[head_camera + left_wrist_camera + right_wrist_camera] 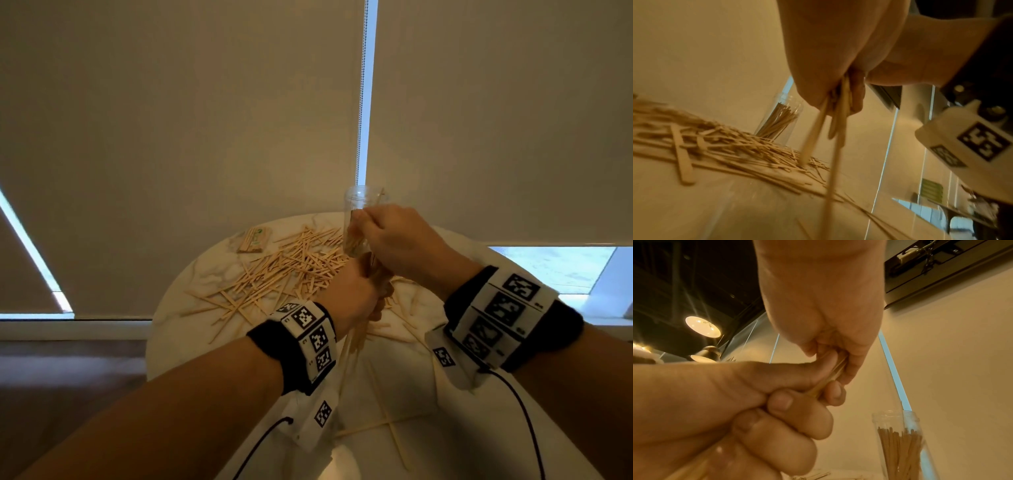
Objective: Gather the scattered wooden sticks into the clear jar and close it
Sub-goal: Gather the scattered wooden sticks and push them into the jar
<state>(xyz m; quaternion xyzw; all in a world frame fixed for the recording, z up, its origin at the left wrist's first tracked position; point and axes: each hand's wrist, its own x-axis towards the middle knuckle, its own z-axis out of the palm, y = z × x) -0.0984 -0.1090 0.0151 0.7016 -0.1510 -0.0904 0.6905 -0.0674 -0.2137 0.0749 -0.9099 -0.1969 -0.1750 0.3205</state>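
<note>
The round marble-look table (pixel 171 308) carries most of the job undone — a wide heap of scattered sticks (pixel 291 270) across its far half, a few strays lying near the person, and a small printed packet (pixel 255 240) at the far edge. Behind the heap stands the clear jar (pixel 359 219), upright, mouth open, partly filled with sticks leaning loosely against its wall; I can see no lid anywhere. In front of it both hands meet over one bundle of sticks (pixel 838 121): the left hand (pixel 349 294) has its fingers clenched round the middle, long ends hanging below the fist, and the right hand (pixel 397 240) pinches the upper ends, seemingly squaring them. The risk, as I judge it, is in that bundle — uneven ends could catch the jar's narrow mouth and spill back out, or a knuckle could tip the light, top-heavy jar. A loose grip would let single sticks slide out below.
</note>
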